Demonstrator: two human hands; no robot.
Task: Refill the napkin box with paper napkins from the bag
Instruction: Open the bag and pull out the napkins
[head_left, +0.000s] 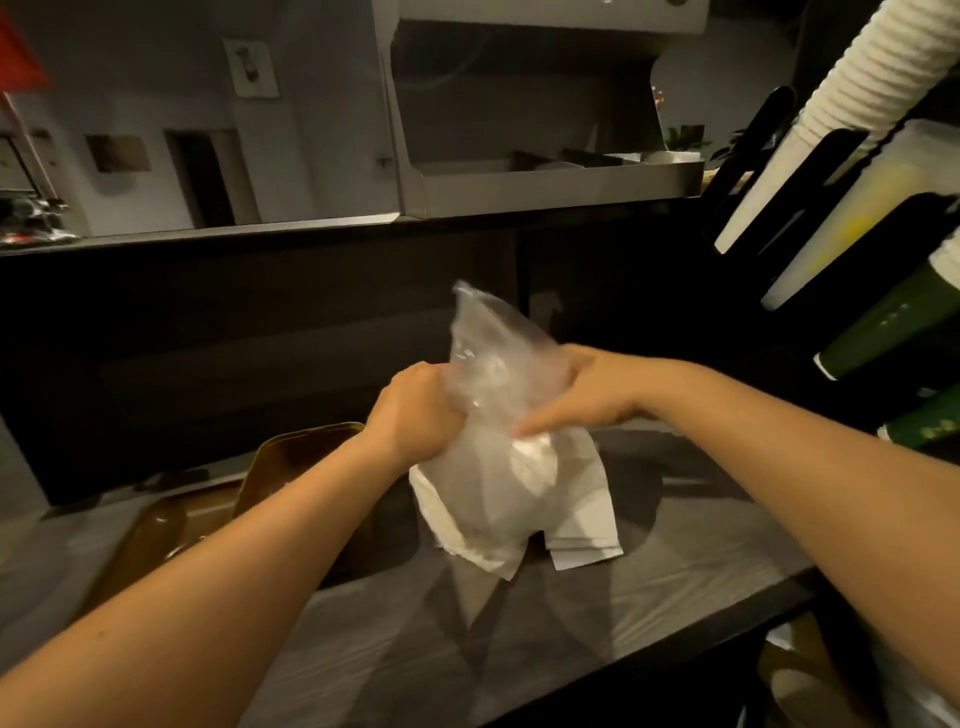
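Grey counter (597, 649) ran under my arms, with a brown tray (208, 519) at nine o'clock. At centre, white napkins (524, 519) hung from the clear bag (493, 364) above the counter. My left hand (410, 415) clenched the bag's side; my right hand (587, 395) grasped it at three o'clock.

The fingertips of the left hand (415, 415) are hidden behind the blurred plastic bag (493, 364); the brown box (291, 467) is partly covered by the forearm.
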